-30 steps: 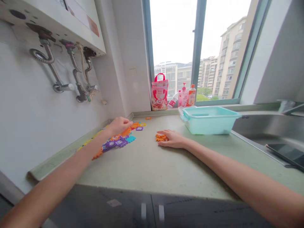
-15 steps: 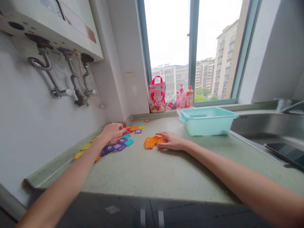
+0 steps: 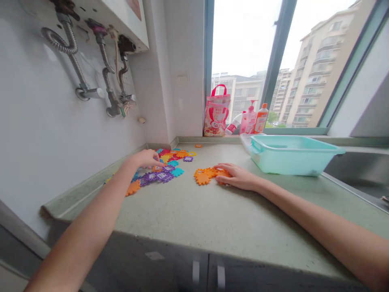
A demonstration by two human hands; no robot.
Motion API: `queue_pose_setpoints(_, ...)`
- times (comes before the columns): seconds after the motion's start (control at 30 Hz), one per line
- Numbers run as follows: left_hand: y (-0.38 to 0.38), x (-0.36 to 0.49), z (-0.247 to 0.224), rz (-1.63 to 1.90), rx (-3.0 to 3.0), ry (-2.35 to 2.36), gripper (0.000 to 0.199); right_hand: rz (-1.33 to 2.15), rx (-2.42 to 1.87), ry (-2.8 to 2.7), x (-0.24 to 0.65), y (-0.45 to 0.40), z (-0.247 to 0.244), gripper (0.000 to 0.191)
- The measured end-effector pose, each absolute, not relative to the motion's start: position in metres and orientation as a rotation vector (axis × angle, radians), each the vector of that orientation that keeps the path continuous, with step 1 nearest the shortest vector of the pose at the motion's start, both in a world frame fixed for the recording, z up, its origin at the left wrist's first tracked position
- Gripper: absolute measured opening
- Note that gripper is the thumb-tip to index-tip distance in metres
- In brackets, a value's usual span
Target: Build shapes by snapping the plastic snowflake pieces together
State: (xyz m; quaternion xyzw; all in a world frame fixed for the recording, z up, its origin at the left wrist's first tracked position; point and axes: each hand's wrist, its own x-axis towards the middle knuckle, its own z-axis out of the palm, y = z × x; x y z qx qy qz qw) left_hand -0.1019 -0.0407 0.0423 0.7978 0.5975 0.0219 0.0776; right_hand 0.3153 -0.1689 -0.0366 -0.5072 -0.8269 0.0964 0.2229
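My left hand (image 3: 148, 158) reaches over a loose pile of flat, notched plastic tiles at the left back of the counter. Its fingers are bent downward but apart, with the tips close to an orange tile (image 3: 158, 168) and a purple tile (image 3: 165, 176); no held piece shows. Palm down, my right hand (image 3: 238, 177) rests on a small group of orange gear-edged tiles (image 3: 203, 177), its fingers spread over the right part of the group and hiding some of it. Turquoise (image 3: 177, 172), yellow and red tiles also lie in the pile.
A turquoise plastic tub (image 3: 288, 160) stands at the right, beside a steel sink (image 3: 358, 166). A red-handled bag (image 3: 216, 117) and bottles (image 3: 260, 119) line the windowsill. One orange tile (image 3: 198, 146) lies apart at the back. Pipes (image 3: 79, 71) hang on the left wall.
My view has turned right and moved closer. Over the pile, my left hand has shifted nearer to the orange and purple tiles. My right hand stays on the orange group.
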Motion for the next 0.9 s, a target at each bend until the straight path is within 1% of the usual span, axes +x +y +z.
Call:
queue_pose_setpoints(0.13,-0.044,-0.102,0.042,0.013,2.271,1.701,0.066,0.278,-1.412,-2.279,0.315,-0.169,-0.037,0.069)
queue_pose_setpoints(0.27,-0.041,-0.099,0.034,0.038,2.203,1.665,0.086,0.270,-1.407,-2.277,0.316,-0.168,-0.038,0.067)
queue_pose_setpoints(0.33,-0.040,-0.097,0.031,0.067,2.209,1.663,0.085,0.272,-1.409,-2.275,0.315,-0.168,-0.038,0.067)
queue_pose_setpoints(0.47,-0.039,-0.097,0.028,0.104,2.218,1.689,0.069,0.281,-1.419,-2.276,0.314,-0.169,-0.037,0.068)
queue_pose_setpoints(0.53,-0.039,-0.098,0.029,0.121,2.234,1.699,0.065,0.291,-1.423,-2.282,0.314,-0.170,-0.035,0.069)
queue_pose_setpoints(0.63,-0.039,-0.098,0.031,0.176,2.362,1.639,0.065,0.307,-1.424,-2.292,0.313,-0.172,-0.033,0.069)
queue_pose_setpoints(0.73,-0.039,-0.095,0.031,0.095,2.442,1.507,0.063,0.310,-1.417,-2.300,0.312,-0.173,-0.031,0.067)
queue_pose_setpoints(0.9,-0.044,-0.087,0.033,-0.037,2.332,1.486,0.078,0.298,-1.403,-2.289,0.312,-0.172,-0.032,0.063)
